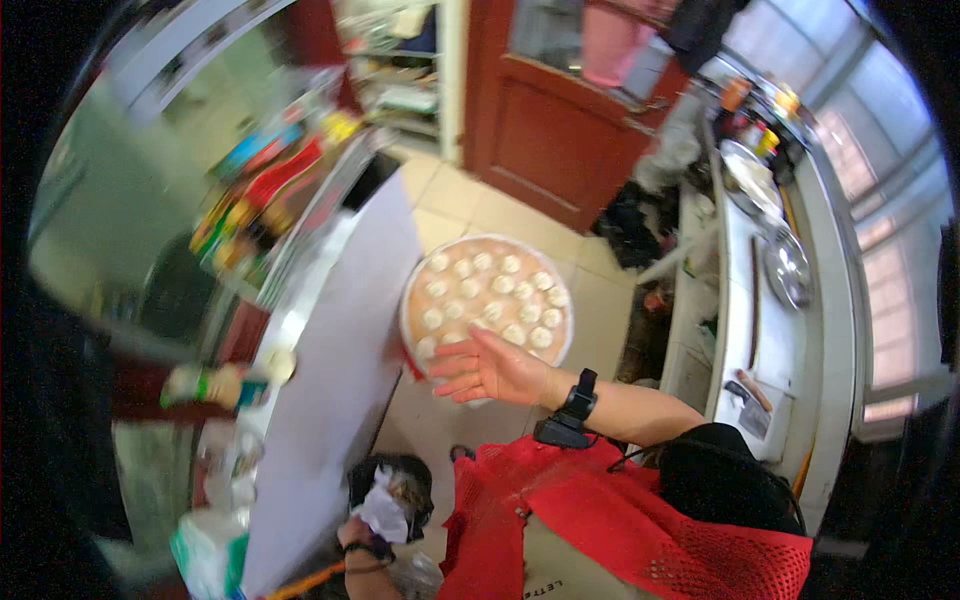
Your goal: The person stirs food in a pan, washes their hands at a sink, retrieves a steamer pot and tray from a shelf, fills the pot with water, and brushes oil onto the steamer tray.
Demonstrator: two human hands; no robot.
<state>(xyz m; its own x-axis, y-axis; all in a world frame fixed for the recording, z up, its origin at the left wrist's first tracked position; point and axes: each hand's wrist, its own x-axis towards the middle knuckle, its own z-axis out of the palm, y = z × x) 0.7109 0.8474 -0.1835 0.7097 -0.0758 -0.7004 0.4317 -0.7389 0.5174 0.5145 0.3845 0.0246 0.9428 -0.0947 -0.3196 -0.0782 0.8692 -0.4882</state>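
In the middle stands a large round tray (410, 300) with a pale rim and a tan surface. Several small white buns or dough pieces (492, 312) are spread over it. My right hand (492, 368) hovers over the tray's near edge, open, palm showing and fingers apart, with nothing in it. A dark strap with a small device (572, 415) is round that wrist. Low at the left, my left hand (355, 533) is beside a black bin (420, 485) with crumpled white plastic or paper (385, 512). Its fingers are blurred and partly hidden, so their hold cannot be made out.
A pale counter (335, 350) runs along the left, with a bottle (215, 387) and colourful packets (270, 180) on it. On the right counter (735, 300) lie metal lids (787, 265) and a cleaver (750, 405). A red door (535, 140) stands beyond the tiled floor.
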